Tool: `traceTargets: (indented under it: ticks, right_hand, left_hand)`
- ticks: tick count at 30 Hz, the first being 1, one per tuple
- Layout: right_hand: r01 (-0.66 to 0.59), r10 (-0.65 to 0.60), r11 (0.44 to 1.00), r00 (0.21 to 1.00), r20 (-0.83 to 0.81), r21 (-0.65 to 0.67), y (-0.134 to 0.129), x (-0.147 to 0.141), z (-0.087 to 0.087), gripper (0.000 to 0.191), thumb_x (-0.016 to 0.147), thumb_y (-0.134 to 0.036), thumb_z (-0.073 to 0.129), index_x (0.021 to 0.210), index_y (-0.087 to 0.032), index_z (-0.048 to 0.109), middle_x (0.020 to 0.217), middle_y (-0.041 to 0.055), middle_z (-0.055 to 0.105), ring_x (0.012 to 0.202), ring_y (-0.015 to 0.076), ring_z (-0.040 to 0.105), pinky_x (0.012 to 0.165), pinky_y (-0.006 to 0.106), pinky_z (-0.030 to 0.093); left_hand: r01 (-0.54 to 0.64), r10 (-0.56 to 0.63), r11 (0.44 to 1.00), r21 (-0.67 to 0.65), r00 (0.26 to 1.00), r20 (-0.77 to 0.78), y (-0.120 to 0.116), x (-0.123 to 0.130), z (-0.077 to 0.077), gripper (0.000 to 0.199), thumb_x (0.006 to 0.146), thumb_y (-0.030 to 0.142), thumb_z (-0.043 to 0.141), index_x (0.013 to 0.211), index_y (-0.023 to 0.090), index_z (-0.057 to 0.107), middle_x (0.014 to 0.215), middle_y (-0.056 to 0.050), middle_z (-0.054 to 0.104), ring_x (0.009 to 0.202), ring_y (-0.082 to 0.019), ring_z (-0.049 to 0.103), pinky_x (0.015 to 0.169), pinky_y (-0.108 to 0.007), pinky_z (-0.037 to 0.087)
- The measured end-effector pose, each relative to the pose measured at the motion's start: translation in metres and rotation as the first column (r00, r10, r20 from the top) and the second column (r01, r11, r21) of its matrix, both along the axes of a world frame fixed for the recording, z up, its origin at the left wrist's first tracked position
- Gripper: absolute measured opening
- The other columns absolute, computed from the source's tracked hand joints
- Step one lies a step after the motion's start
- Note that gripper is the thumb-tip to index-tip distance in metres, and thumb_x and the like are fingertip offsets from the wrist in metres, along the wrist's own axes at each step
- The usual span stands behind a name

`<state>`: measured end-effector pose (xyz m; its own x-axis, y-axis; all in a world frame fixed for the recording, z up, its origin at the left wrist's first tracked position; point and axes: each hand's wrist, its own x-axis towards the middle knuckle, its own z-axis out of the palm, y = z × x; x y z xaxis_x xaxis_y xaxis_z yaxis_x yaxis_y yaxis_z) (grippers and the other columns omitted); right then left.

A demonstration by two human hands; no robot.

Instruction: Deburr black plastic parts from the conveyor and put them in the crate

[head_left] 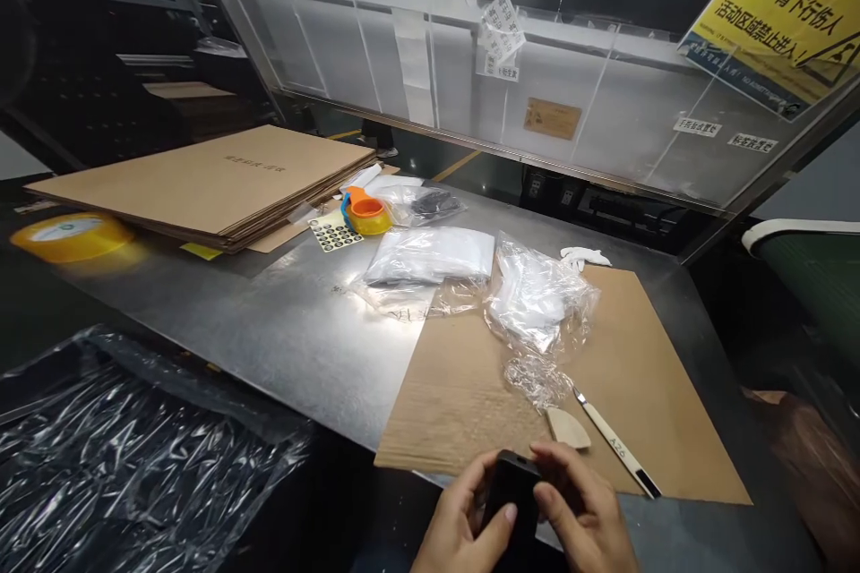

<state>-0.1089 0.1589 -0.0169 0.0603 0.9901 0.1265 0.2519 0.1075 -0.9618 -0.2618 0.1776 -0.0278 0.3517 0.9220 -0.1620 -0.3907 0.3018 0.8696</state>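
A small black box-shaped object (514,488) is held between both hands at the bottom centre, over the near edge of the table. My left hand (460,524) wraps round its left side, with the thumb across its face. On its right side, the fingers and thumb of my right hand (584,510) are closed against it. Just beyond my right hand lie a tan wedge-shaped piece (568,428) and a white-handled knife (614,443) marked A26, both on a flat cardboard sheet (645,358). Crumpled clear plastic (537,379) sits beside the blade end.
Two clear bags with white contents (434,255) (530,300) lie mid-table. Further left are an orange tape dispenser (366,208), a sticker sheet (334,231), stacked cardboard (202,179) and a yellow tape roll (71,235). Black plastic (134,466) fills the lower left.
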Motion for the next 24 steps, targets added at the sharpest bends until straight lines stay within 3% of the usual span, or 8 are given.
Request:
traceTargets:
  ticks: [3, 5, 8, 10, 13, 16, 20, 24]
  right_hand:
    - [0.063, -0.087, 0.987, 0.983, -0.163, -0.148, -0.001, -0.003, -0.001, 0.027, 0.082, -0.043, 0.058, 0.097, -0.021, 0.064, 0.082, 0.0041, 0.067, 0.067, 0.015, 0.064, 0.054, 0.021, 0.051]
    - [0.044, -0.065, 0.986, 0.99, -0.124, -0.16, 0.001, 0.0, -0.002, 0.029, 0.084, -0.045, 0.055, 0.095, -0.02, 0.064, 0.075, 0.0024, 0.066, 0.062, 0.014, 0.062, 0.055, 0.022, 0.051]
    - [0.117, -0.103, 0.991, 0.973, 0.209, -0.057, 0.009, 0.019, -0.011, 0.033, 0.091, -0.044, 0.042, 0.096, -0.02, 0.064, 0.075, 0.0021, 0.064, 0.062, 0.0132, 0.061, 0.059, 0.023, 0.051]
    - [0.236, -0.232, 0.97, 0.835, 0.498, 0.055, 0.017, 0.043, -0.022, 0.038, 0.093, -0.043, 0.034, 0.1, -0.019, 0.062, 0.087, 0.0058, 0.065, 0.075, 0.0162, 0.062, 0.067, 0.027, 0.051]
    - [0.346, -0.343, 0.928, 0.644, 0.684, 0.14, 0.028, 0.081, -0.044, 0.046, 0.089, -0.051, 0.035, 0.098, -0.015, 0.063, 0.094, 0.0141, 0.061, 0.089, 0.0275, 0.056, 0.076, 0.043, 0.047]
    - [0.355, -0.349, 0.921, 0.566, 0.747, 0.161, 0.031, 0.105, -0.061, 0.049, 0.086, -0.056, 0.034, 0.084, -0.017, 0.063, 0.08, 0.0135, 0.059, 0.08, 0.0293, 0.053, 0.073, 0.047, 0.044]
    - [0.354, -0.352, 0.92, 0.547, 0.76, 0.171, 0.021, 0.106, -0.06, 0.047, 0.089, -0.055, 0.028, 0.076, -0.02, 0.055, 0.074, 0.0109, 0.058, 0.074, 0.0268, 0.055, 0.067, 0.042, 0.046]
    - [0.352, -0.363, 0.921, 0.611, 0.703, 0.17, 0.0, 0.076, -0.034, 0.036, 0.092, -0.046, 0.031, 0.1, -0.02, 0.054, 0.092, 0.0093, 0.065, 0.082, 0.0217, 0.064, 0.064, 0.029, 0.051]
  left_hand:
    - [0.122, -0.113, 0.986, -0.114, 0.99, 0.08, 0.001, -0.003, 0.006, 0.042, 0.075, 0.046, 0.064, 0.106, 0.018, 0.063, 0.095, -0.011, 0.069, 0.087, -0.024, 0.064, 0.077, -0.031, 0.047]
    - [0.243, -0.222, 0.938, -0.248, 0.969, 0.111, 0.003, -0.005, 0.006, 0.048, 0.081, 0.053, 0.051, 0.106, 0.014, 0.063, 0.081, -0.012, 0.07, 0.07, -0.022, 0.065, 0.064, -0.029, 0.047]
    - [0.361, -0.332, 0.838, -0.408, 0.932, 0.143, 0.004, -0.004, -0.001, 0.057, 0.085, 0.057, 0.038, 0.09, 0.008, 0.068, 0.064, -0.013, 0.068, 0.054, -0.016, 0.062, 0.053, -0.021, 0.042]
    - [0.368, -0.334, 0.799, -0.476, 0.929, 0.158, 0.006, -0.003, -0.006, 0.063, 0.085, 0.059, 0.036, 0.074, 0.007, 0.069, 0.062, -0.014, 0.067, 0.051, -0.014, 0.06, 0.049, -0.019, 0.04]
    - [0.35, -0.305, 0.756, -0.553, 0.936, 0.176, 0.007, -0.002, -0.011, 0.07, 0.084, 0.063, 0.033, 0.064, 0.006, 0.069, 0.059, -0.012, 0.064, 0.046, -0.012, 0.057, 0.047, -0.019, 0.041]
    - [0.344, -0.274, 0.706, -0.619, 0.939, 0.209, 0.008, -0.002, -0.01, 0.071, 0.084, 0.062, 0.033, 0.062, 0.005, 0.069, 0.053, -0.009, 0.06, 0.046, -0.012, 0.055, 0.047, -0.02, 0.043]
    - [0.258, -0.031, 0.68, -0.686, 0.945, 0.325, 0.014, -0.003, -0.002, 0.063, 0.086, 0.058, 0.036, 0.064, 0.007, 0.065, 0.06, -0.007, 0.06, 0.049, -0.013, 0.056, 0.05, -0.024, 0.046]
    - [0.083, 0.176, 0.736, -0.672, 0.935, 0.308, 0.023, -0.007, 0.012, 0.05, 0.086, 0.051, 0.044, 0.073, 0.007, 0.064, 0.068, -0.007, 0.062, 0.057, -0.015, 0.059, 0.058, -0.025, 0.049]
